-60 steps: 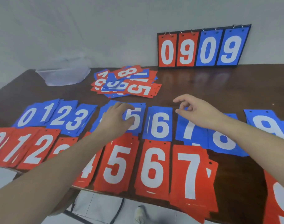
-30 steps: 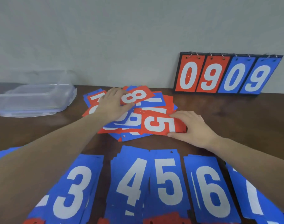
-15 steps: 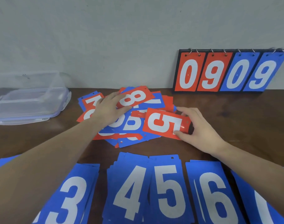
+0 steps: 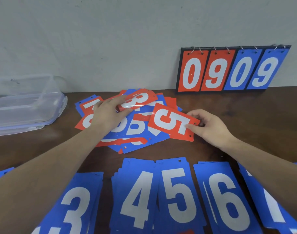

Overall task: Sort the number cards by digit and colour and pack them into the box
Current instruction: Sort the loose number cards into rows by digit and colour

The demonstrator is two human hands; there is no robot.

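As 2 hands grip: red 5 (image 4: 174,121), red 8 (image 4: 138,100).

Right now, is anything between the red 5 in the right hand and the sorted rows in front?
Nothing visible. The right hand pinches the red 5 card by its edge, atop the pile. Bare table lies between it and the blue 5 stack; the red rows are out of view.

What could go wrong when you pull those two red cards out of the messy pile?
1. The red 8 card in the left hand already bends; it might crease.
2. The right hand pinches the red 5 card only at its end, so that grip could slip.
3. Both cards lie on the loose pile, so lifting them may drag others along, perhaps toward the sorted blue 4 and blue 5 stacks.
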